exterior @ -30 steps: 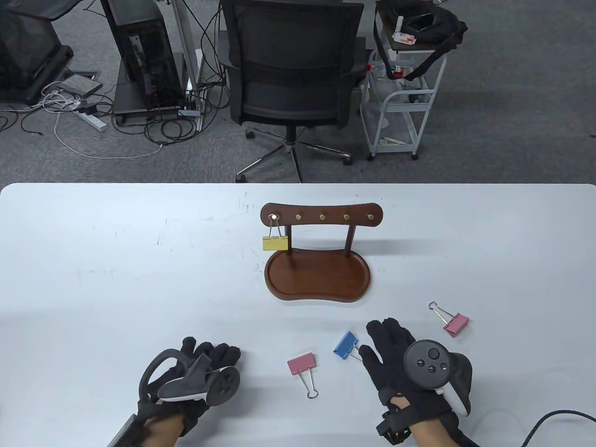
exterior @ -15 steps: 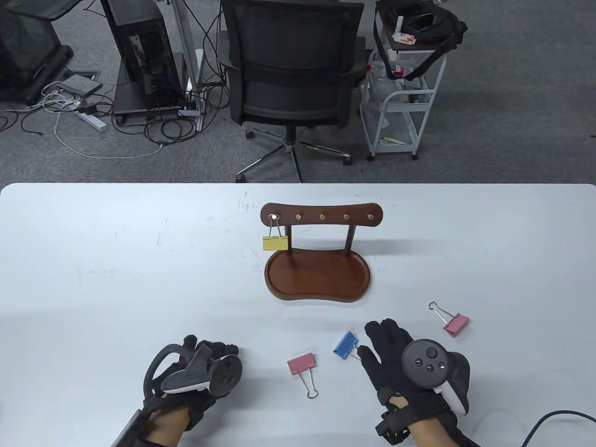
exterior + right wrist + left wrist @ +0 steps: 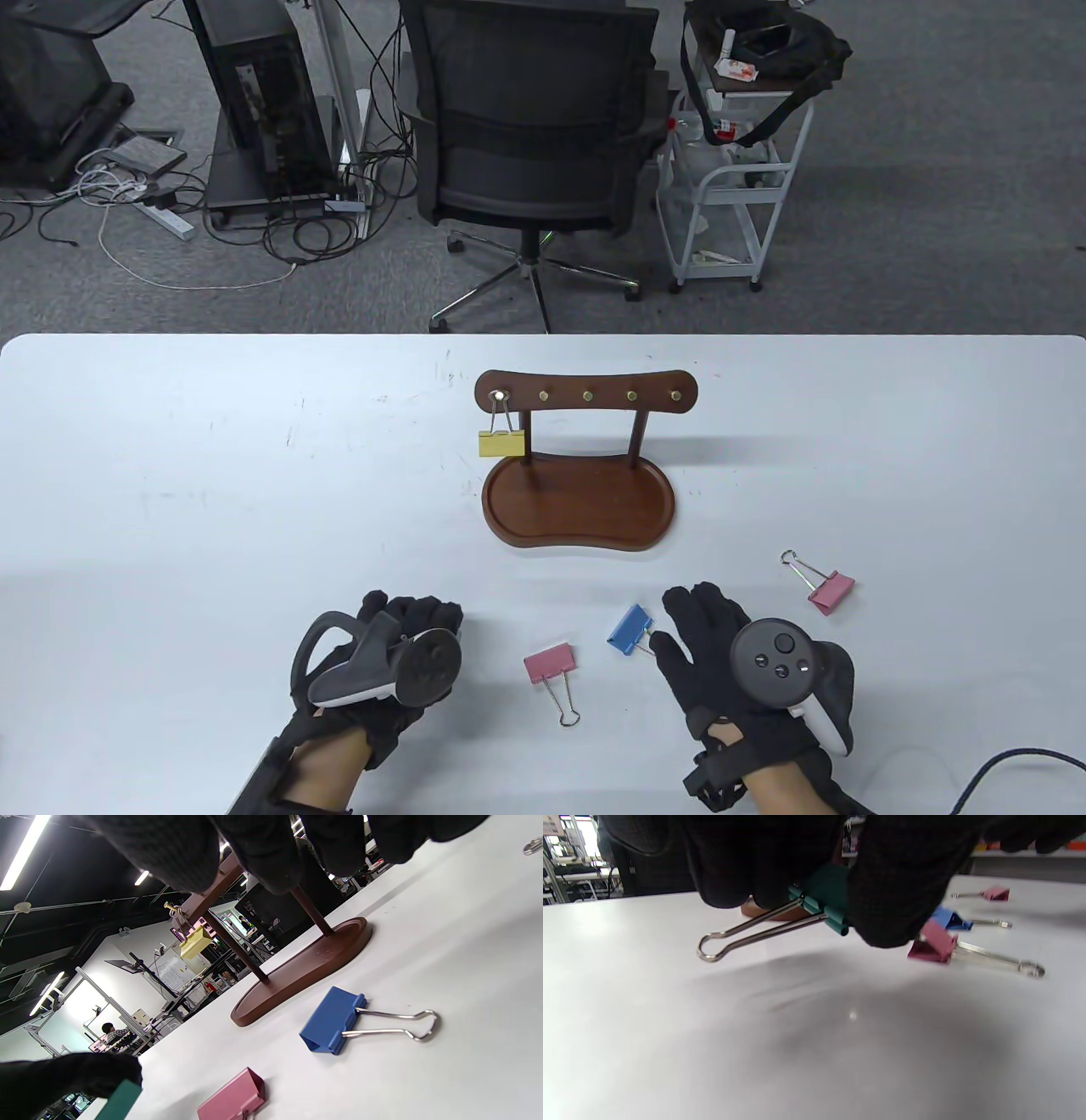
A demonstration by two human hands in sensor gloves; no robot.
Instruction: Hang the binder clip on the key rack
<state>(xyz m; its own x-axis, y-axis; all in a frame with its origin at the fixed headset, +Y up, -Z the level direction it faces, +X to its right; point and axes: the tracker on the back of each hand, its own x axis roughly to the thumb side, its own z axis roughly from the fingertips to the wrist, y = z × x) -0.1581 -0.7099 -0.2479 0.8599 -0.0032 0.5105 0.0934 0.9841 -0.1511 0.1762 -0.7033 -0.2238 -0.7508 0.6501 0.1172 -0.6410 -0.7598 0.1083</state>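
Note:
The wooden key rack (image 3: 585, 396) stands mid-table on its oval tray base (image 3: 579, 512). A yellow binder clip (image 3: 501, 442) hangs from its leftmost hook. My left hand (image 3: 416, 624) holds a green binder clip (image 3: 825, 902) by its body, a little above the table; its wire handles point away from the fingers. In the table view the green clip is hidden under the hand. My right hand (image 3: 700, 624) lies flat on the table, holding nothing, its fingers (image 3: 263, 853) just over a blue clip (image 3: 630, 629), which also shows in the right wrist view (image 3: 333, 1021).
A pink clip (image 3: 551, 666) lies between my hands and shows in the left wrist view (image 3: 935, 944). Another pink clip (image 3: 830, 590) lies right of my right hand. A cable (image 3: 1001, 764) runs off the front right. An office chair (image 3: 530, 127) stands beyond the table.
My left hand has moved forward and to the right, toward the rack, with the green clip in it. My right hand has barely moved.

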